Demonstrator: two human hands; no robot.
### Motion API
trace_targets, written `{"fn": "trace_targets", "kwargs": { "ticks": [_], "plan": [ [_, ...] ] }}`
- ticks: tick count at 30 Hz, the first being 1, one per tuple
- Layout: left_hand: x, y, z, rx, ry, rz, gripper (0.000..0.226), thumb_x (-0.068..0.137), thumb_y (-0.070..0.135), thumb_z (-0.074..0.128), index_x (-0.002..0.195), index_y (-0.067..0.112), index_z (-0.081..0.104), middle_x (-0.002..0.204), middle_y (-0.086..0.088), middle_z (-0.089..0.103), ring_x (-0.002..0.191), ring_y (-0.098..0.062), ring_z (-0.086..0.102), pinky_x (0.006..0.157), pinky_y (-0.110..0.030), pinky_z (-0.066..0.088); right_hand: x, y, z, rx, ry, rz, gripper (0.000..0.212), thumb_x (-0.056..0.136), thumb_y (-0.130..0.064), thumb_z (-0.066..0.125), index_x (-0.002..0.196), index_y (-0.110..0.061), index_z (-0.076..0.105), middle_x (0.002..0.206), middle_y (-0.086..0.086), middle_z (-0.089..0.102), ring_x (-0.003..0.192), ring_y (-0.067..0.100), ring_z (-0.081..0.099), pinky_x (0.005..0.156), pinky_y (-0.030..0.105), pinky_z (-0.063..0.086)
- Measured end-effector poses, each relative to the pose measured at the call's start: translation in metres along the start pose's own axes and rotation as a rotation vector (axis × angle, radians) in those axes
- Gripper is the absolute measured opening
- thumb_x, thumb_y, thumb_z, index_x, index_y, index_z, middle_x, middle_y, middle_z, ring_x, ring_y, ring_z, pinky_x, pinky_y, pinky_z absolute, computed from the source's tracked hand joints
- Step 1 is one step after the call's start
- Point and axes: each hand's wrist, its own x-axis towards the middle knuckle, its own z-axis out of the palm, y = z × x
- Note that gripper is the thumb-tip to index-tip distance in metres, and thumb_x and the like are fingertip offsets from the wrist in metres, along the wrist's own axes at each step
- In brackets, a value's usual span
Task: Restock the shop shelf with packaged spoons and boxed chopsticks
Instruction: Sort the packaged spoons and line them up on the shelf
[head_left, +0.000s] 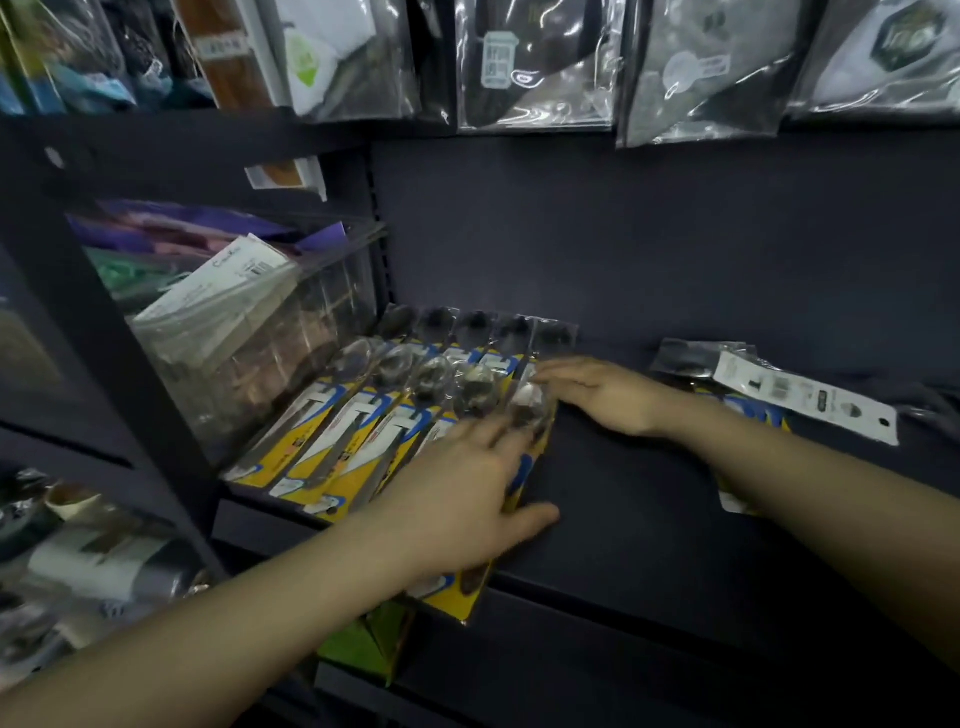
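Note:
Several packaged spoons (332, 426) on yellow and blue cards lie side by side in a row on the dark shelf (649, 519), at its left end. My left hand (467, 499) lies flat on the rightmost pack (530, 410), fingers spread, thumb on the shelf beside it. My right hand (602, 395) rests flat against the top right edge of that same pack, fingers extended. More spoon packs (800, 395) lie loose at the right, partly under my right forearm. No chopstick boxes can be made out.
A clear bin of packaged goods (244, 332) stands left of the spoon row, behind a dark upright post (104, 332). Bagged items (535, 62) hang above the shelf. A green box (363, 644) shows below the shelf edge. Rolls and packets (88, 561) fill the lower left shelf.

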Motion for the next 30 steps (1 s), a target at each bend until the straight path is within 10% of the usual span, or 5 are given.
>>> {"fn": "trace_targets", "kwargs": {
  "ticks": [5, 9, 13, 21, 30],
  "plan": [
    [-0.012, -0.01, 0.012, 0.088, -0.005, 0.057, 0.06, 0.094, 0.048, 0.029, 0.147, 0.025, 0.01, 0.158, -0.001, 0.003, 0.145, -0.016, 0.006, 0.116, -0.023, 0.006, 0.014, 0.001, -0.002, 0.164, -0.049, 0.146, 0.037, 0.094, -0.038, 0.033, 0.111, -0.026, 0.063, 0.136, -0.003, 0.054, 0.128, 0.016, 0.046, 0.115, 0.036, 0.026],
    [-0.002, -0.012, 0.02, 0.101, -0.017, 0.053, 0.071, 0.085, 0.057, 0.006, 0.147, 0.021, 0.01, 0.158, -0.006, 0.008, 0.145, -0.02, 0.004, 0.117, -0.026, 0.002, 0.025, -0.001, 0.012, -0.198, -0.093, 0.105, 0.084, 0.081, -0.073, 0.008, 0.133, -0.018, 0.045, 0.147, 0.003, 0.04, 0.139, 0.023, 0.028, 0.117, 0.038, 0.02],
    [0.009, -0.015, 0.024, 0.11, -0.011, 0.028, 0.074, 0.081, 0.053, 0.0, 0.147, 0.019, 0.012, 0.157, -0.009, 0.012, 0.145, -0.023, 0.005, 0.118, -0.031, 0.004, 0.03, -0.008, 0.015, -0.188, -0.078, 0.22, 0.063, 0.095, -0.053, 0.012, 0.149, -0.02, 0.016, 0.159, -0.002, 0.007, 0.147, 0.021, 0.001, 0.118, 0.032, 0.004],
    [0.022, -0.006, 0.015, 0.129, 0.03, 0.001, 0.053, 0.095, 0.041, 0.029, 0.142, 0.015, 0.026, 0.15, -0.006, 0.028, 0.137, -0.026, 0.022, 0.113, -0.035, 0.022, -0.011, 0.026, -0.032, -0.144, 0.365, 0.122, 0.029, 0.093, -0.017, 0.051, 0.116, 0.0, 0.06, 0.124, 0.018, 0.061, 0.118, 0.032, 0.054, 0.097, 0.027, 0.034],
    [0.061, 0.041, 0.001, -0.015, 0.089, 0.12, 0.054, 0.089, 0.042, 0.045, 0.136, 0.017, 0.037, 0.138, -0.003, 0.044, 0.13, -0.023, 0.036, 0.108, -0.037, 0.033, -0.091, 0.087, -0.072, -0.429, 0.171, 0.401, 0.05, 0.088, -0.024, 0.058, 0.133, -0.009, 0.044, 0.135, 0.018, 0.048, 0.124, 0.034, 0.046, 0.101, 0.038, 0.04]
  ]
}}
